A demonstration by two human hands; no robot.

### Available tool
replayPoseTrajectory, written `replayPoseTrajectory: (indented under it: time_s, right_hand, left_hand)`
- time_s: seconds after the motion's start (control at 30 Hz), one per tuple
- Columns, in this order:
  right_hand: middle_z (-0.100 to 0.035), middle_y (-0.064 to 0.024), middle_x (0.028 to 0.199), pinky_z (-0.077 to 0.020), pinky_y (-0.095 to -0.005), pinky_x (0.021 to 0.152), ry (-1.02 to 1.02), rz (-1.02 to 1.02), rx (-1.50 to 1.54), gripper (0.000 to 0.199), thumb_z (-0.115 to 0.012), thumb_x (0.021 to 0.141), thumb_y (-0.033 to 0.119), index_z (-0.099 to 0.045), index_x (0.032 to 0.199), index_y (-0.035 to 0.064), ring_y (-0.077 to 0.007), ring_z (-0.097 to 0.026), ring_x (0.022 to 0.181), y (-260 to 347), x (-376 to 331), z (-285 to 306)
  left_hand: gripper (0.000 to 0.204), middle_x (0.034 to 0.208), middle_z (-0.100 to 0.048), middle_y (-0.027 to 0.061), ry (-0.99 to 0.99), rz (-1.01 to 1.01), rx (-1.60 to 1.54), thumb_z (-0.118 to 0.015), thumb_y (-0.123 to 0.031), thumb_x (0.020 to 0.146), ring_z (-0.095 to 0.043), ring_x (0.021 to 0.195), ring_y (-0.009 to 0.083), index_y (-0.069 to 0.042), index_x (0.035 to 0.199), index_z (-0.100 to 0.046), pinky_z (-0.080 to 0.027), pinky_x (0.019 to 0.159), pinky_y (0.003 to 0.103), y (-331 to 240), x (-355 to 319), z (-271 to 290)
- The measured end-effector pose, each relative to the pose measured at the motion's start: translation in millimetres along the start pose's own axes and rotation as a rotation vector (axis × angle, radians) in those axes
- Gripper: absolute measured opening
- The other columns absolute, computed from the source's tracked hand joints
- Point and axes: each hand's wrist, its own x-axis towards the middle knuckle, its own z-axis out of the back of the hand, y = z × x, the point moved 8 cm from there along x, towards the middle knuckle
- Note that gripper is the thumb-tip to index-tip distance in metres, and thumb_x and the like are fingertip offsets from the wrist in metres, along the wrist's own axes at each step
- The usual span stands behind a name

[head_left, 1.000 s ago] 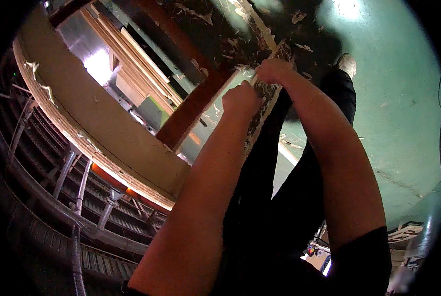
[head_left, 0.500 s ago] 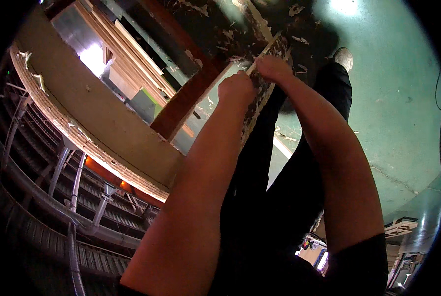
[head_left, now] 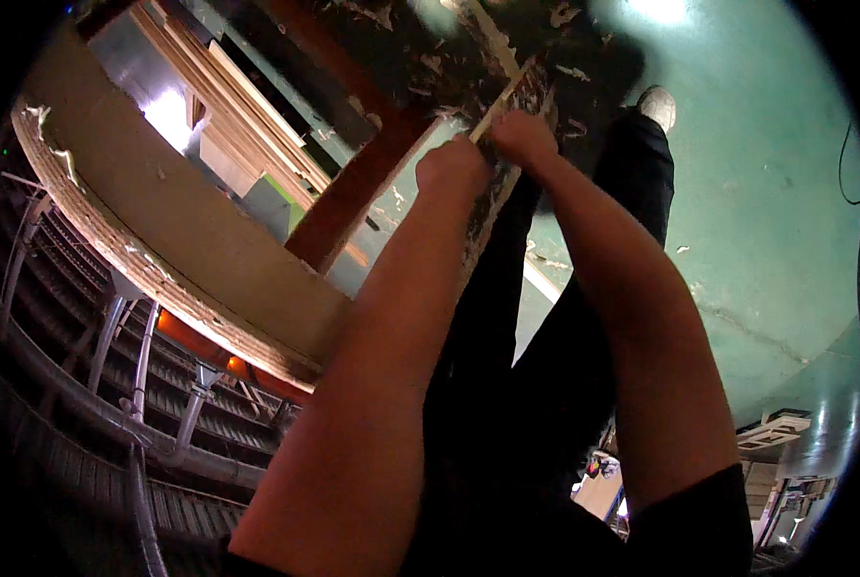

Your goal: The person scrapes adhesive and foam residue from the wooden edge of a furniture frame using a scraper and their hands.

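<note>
My left hand (head_left: 452, 166) is closed in a fist at a long, narrow piece (head_left: 475, 236) with rough, flaking brown sides. Just to its right and slightly farther away, my right hand (head_left: 524, 140) is closed too, with its knuckles up. A pale, narrow strip (head_left: 500, 108) runs along the piece from between the fists toward the far side. Both fists hide what the fingers hold. Scraps of peeled material (head_left: 572, 72) lie on the dark surface beyond.
A large curved panel with a layered edge (head_left: 161, 274) stands at left, beside a reddish-brown beam (head_left: 363, 192). Long boards (head_left: 242, 91) lie behind it. My legs straddle the piece, one shoe (head_left: 657, 108) on the green floor (head_left: 757, 192). A cable (head_left: 845, 173) hangs at far right.
The whole view has shifted slightly, so most things sit a little farther left and up. Both fists remain closed at the flaking piece, close together; my right hand sits slightly nearer.
</note>
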Motion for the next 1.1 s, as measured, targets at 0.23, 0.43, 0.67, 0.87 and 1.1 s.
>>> replayPoseTrajectory:
  time_s: [0.23,0.43,0.67,0.87,1.1]
  right_hand:
    - [-0.072,-0.0163,0.121,-0.0537,-0.0524,0.097,0.099,-0.099,0.105,0.036,-0.051,0.099,0.03,-0.073,0.118,0.0085,-0.0374,-0.068,0.115,-8.7,10.5,13.4]
    - [-0.07,-0.0129,0.129,-0.0509,-0.0527,0.101,0.098,-0.033,-0.139,0.036,-0.054,0.097,0.03,-0.074,0.121,0.0103,-0.0345,-0.067,0.12,21.2,23.4,35.1]
    - [-0.068,-0.011,0.135,-0.05,-0.0594,0.096,0.321,-0.115,-0.313,0.046,-0.051,0.097,0.043,-0.072,0.128,0.0155,-0.0338,-0.066,0.121,48.6,13.4,41.3]
    - [-0.069,-0.0084,0.133,-0.0498,-0.0588,0.097,0.417,-0.296,-0.318,0.046,-0.061,0.091,0.043,-0.072,0.128,0.0197,-0.0309,-0.066,0.121,43.0,25.4,32.6]
    - [-0.068,-0.0053,0.135,-0.0504,-0.0504,0.102,0.471,-0.298,-0.151,0.048,-0.066,0.087,0.038,-0.07,0.13,0.0177,-0.0285,-0.066,0.123,14.4,56.0,-7.2]
  left_hand:
    - [0.045,0.127,-0.069,0.0187,0.035,-0.02,0.009,-0.057,-0.032,0.096,-0.067,0.12,0.0328,-0.002,0.13,-0.059,-0.054,0.099,0.042,0.0,0.0,-0.1]
    - [0.052,0.125,-0.07,0.018,-0.004,-0.068,0.038,-0.06,-0.039,0.094,-0.069,0.116,0.0335,-0.002,0.13,-0.059,-0.055,0.096,0.044,2.0,6.1,-6.8]
    - [0.061,0.127,-0.07,0.0171,-0.007,-0.147,0.044,-0.063,-0.05,0.093,-0.07,0.115,0.0343,-0.006,0.136,-0.058,-0.056,0.094,0.046,1.1,13.2,-15.7]
    - [0.064,0.13,-0.069,0.0162,0.041,-0.067,-0.03,-0.057,-0.049,0.094,-0.068,0.118,0.0337,-0.008,0.142,-0.055,-0.055,0.096,0.045,5.9,11.4,-11.2]
    - [0.066,0.132,-0.068,0.0158,0.045,-0.056,-0.023,-0.058,-0.049,0.093,-0.068,0.12,0.0332,-0.003,0.141,-0.054,-0.055,0.097,0.044,6.3,13.3,-13.0]
